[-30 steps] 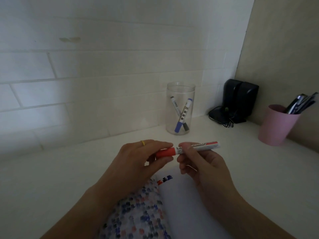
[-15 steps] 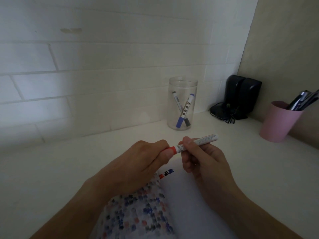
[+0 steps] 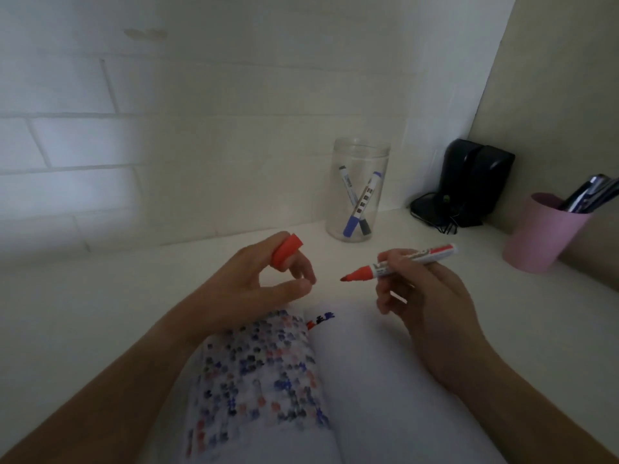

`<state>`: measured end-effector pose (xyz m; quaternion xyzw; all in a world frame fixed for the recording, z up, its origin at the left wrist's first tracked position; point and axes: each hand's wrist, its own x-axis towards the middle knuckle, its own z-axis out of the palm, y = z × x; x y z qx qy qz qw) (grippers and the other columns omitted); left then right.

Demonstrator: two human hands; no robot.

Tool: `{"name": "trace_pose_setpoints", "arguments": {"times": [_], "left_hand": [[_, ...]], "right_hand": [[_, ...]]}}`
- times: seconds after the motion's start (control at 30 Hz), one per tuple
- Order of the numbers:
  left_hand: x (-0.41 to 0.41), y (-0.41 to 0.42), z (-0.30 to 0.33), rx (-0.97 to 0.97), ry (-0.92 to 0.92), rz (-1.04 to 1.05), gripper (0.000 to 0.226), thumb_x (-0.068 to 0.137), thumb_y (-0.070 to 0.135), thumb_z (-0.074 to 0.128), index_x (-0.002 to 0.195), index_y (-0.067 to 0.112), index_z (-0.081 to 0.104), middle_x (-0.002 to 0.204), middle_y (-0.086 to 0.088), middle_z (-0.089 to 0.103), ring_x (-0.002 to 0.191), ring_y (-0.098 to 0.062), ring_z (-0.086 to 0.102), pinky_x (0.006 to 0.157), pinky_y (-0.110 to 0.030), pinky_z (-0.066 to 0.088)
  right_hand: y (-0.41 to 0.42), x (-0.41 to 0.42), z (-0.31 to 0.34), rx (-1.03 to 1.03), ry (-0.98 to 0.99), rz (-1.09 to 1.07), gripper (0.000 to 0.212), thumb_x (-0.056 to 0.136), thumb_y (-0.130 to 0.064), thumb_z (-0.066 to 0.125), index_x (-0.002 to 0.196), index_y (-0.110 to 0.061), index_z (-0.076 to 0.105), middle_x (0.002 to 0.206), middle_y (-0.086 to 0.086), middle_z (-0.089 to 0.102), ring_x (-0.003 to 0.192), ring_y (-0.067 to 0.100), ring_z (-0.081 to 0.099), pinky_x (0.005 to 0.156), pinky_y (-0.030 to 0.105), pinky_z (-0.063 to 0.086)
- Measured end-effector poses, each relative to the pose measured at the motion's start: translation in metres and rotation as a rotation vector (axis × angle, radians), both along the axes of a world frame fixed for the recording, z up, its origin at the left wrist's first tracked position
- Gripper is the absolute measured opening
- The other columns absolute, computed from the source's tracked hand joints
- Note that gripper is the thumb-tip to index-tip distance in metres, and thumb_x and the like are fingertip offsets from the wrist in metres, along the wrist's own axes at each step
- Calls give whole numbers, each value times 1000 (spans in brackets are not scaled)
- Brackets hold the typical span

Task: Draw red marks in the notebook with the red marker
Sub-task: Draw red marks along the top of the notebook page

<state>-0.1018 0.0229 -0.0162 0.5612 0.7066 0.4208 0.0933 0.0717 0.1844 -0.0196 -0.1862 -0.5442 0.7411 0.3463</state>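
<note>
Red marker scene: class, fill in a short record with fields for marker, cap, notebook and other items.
marker: red marker uncapped, held in right hand, tip pointing left above the desk
cap: red cap in left hand
notebook: notebook open; left page covered in marks, right page nearly blank
other: clear jar with two markers; pink cup of pens

Dim room. A white brick-pattern wall (image 3: 201, 128) stands beyond the hands, a beige wall (image 3: 552, 95) rises to their right, and a white desk (image 3: 83, 313) lies beneath them.
</note>
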Motion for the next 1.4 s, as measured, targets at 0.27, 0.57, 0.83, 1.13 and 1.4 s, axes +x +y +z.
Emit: {"name": "trace_pose_setpoints", "arguments": {"times": [0.27,0.57,0.83,1.13,1.4], "left_hand": [[-3,8,-12,-208,13,-118,38,91,9,74,95,39,53,113,12,79,102,-8,71,88,-27,52],[-16,8,-14,-262,-54,-176,25,92,12,76,114,12,63,115,23,76,111,-1,67,109,-34,49],[-23,12,-21,-248,-92,-223,38,91,5,76,84,23,44,117,13,80,110,-3,70,90,-12,51],[-20,11,-17,-236,-64,-238,40,91,6,76,83,26,42,116,17,79,113,-10,70,94,-31,52],[-19,11,-16,-248,-73,-243,34,91,5,76,85,18,44,116,15,80,113,-7,71,94,-26,52]], "right_hand": [[21,11,18,-26,10,34,2,78,-10,67,77,-11,68,61,3,58,52,13,53,48,24,47],[-4,-14,-6,263,-373,128,13,85,0,68,74,-6,72,59,7,60,55,19,53,50,29,45],[-4,-5,-25,502,-370,5,8,82,2,71,77,-4,72,63,19,69,53,23,62,55,29,55],[5,-1,-30,550,-416,-62,9,79,-2,73,74,-10,74,64,16,73,57,33,69,57,27,57],[5,-2,-31,592,-465,-66,5,77,-10,75,73,-12,77,63,12,75,60,32,72,64,42,64]]}}
